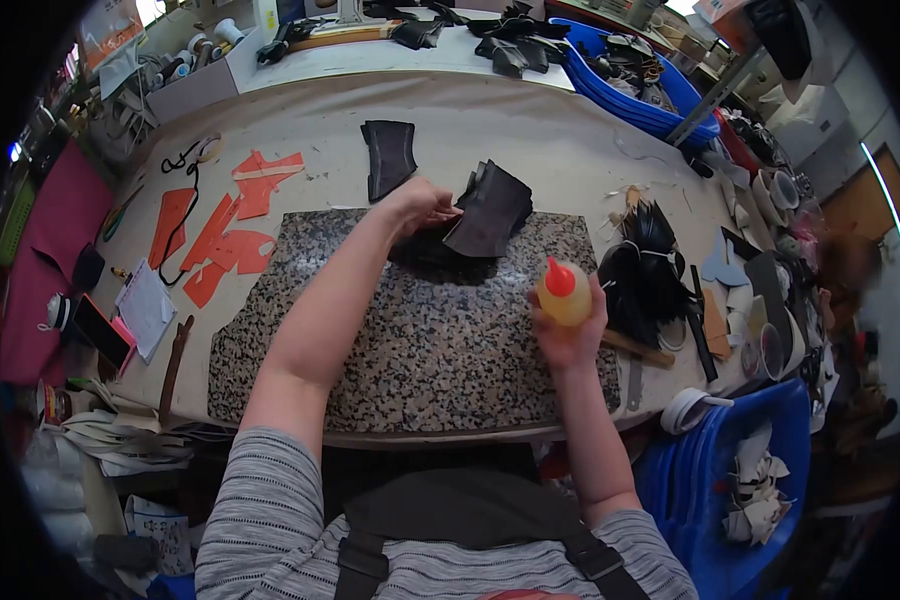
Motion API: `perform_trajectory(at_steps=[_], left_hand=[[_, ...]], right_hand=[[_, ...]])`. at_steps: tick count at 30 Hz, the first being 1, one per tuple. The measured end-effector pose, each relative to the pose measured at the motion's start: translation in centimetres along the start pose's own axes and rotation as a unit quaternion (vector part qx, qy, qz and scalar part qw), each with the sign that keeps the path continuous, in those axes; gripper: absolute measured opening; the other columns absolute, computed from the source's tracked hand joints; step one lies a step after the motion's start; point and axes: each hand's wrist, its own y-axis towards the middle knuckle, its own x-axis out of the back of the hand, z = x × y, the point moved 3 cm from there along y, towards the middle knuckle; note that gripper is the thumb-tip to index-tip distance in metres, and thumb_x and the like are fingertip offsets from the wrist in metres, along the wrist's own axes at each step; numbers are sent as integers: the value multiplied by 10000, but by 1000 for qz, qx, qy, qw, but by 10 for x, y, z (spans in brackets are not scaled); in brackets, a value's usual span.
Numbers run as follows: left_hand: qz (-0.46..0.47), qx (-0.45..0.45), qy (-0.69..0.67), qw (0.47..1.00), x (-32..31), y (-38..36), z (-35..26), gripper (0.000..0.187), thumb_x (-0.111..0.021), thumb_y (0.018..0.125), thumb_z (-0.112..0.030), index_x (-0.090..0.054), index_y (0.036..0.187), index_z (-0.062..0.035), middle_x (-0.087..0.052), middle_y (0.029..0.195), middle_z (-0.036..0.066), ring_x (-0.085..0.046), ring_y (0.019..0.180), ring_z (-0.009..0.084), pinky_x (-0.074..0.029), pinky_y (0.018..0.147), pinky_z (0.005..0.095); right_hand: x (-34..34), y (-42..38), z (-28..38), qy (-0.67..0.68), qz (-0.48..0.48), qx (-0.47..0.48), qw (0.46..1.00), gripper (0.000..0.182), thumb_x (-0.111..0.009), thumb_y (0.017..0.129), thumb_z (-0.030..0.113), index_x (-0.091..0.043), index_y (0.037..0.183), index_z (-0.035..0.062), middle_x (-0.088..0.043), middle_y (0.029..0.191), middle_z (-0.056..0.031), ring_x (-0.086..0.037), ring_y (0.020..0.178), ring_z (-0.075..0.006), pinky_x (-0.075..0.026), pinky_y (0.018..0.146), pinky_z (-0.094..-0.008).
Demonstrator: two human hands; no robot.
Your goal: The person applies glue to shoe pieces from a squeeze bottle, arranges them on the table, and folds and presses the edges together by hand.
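My left hand reaches over the back edge of the speckled stone slab, its fingers closed at the left side of a stack of black leather pieces; what they pinch is too small to tell. Another black leather piece lies behind that hand on the cloth-covered table. Above the slab's right part, my right hand is wrapped round a squeeze bottle with a red tip and yellowish contents.
Orange pattern pieces and a notepad lie at the left. A tied black leather bundle is right of the slab. Blue tubs stand at the back right and lower right.
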Motion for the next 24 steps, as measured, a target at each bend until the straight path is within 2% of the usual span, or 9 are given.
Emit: perform_trajectory(at_steps=[2, 5, 9, 11, 13, 17, 19, 20, 24], left_hand=[[-5, 18, -2, 1000, -6, -6, -3, 227, -719, 844, -225, -671, 805, -7, -669, 815, 65, -599, 693, 142, -452, 617, 259], [-64, -52, 295, 952, -27, -7, -11, 232, -741, 825, -217, -683, 794, 5, -670, 788, 75, -620, 714, 163, -473, 638, 276], [-97, -94, 163, 977, -63, 21, -7, 247, -725, 798, -192, -674, 816, 49, -677, 803, 103, -634, 695, 209, -492, 636, 342], [5, -26, -66, 997, -76, 5, -29, 245, -668, 816, -179, -650, 940, 32, -697, 897, 155, -671, 716, 235, -551, 676, 359], [144, 61, -267, 951, -75, 8, -40, 266, -645, 825, -179, -634, 1005, 15, -702, 936, 169, -689, 743, 247, -581, 716, 370], [58, -6, -290, 955, -56, -5, -61, 253, -654, 849, -177, -626, 1028, 1, -704, 925, 127, -696, 749, 217, -593, 740, 362], [13, -147, -200, 968, -36, -32, -85, 182, -652, 862, -101, -644, 1010, 5, -694, 917, 117, -691, 768, 187, -569, 721, 299], [36, -148, -164, 975, -27, -54, -93, 203, -648, 868, -94, -630, 1036, 18, -696, 940, 116, -695, 775, 172, -569, 737, 281], [124, -74, -104, 984, -11, -136, -64, 231, -656, 857, -57, -627, 1060, 50, -696, 940, 102, -685, 820, 136, -560, 748, 278]], right_hand=[[-8, 20, 1, 7, 32, -13, 999, 447, -562, 940, 474, -607, 1151, 82, -642, 1040, -102, -606, 1006, -292, -448, 520, -230], [-18, 32, -3, 55, 59, -43, 996, 448, -572, 932, 471, -603, 1165, 89, -633, 1051, -113, -597, 1027, -287, -453, 525, -232], [-16, 37, -3, 44, 86, -37, 995, 483, -564, 935, 472, -602, 1197, 68, -660, 1110, -84, -647, 991, -269, -536, 574, -263], [-7, 40, -1, 68, 101, -28, 992, 495, -567, 936, 465, -593, 1210, 53, -648, 1156, -121, -627, 1074, -292, -541, 573, -261], [-23, 35, -1, 106, 106, -61, 987, 507, -566, 938, 459, -581, 1226, 41, -627, 1190, -161, -579, 1166, -301, -552, 579, -262], [-25, 38, -8, 109, 109, -94, 984, 526, -563, 944, 451, -561, 1249, 22, -585, 1243, -228, -481, 1302, -314, -579, 607, -270], [-16, 43, -7, 106, 87, -84, 987, 528, -578, 930, 460, -545, 1265, 54, -461, 1388, -212, -491, 1274, -337, -536, 590, -265], [-11, 43, -7, 106, 73, -80, 989, 530, -586, 923, 465, -537, 1273, 70, -399, 1461, -204, -497, 1261, -349, -515, 582, -263], [-7, 12, 15, 55, 46, -9, 997, 462, -576, 941, 451, -582, 1230, 91, -626, 1157, -106, -577, 1036, -307, -503, 601, -277]])
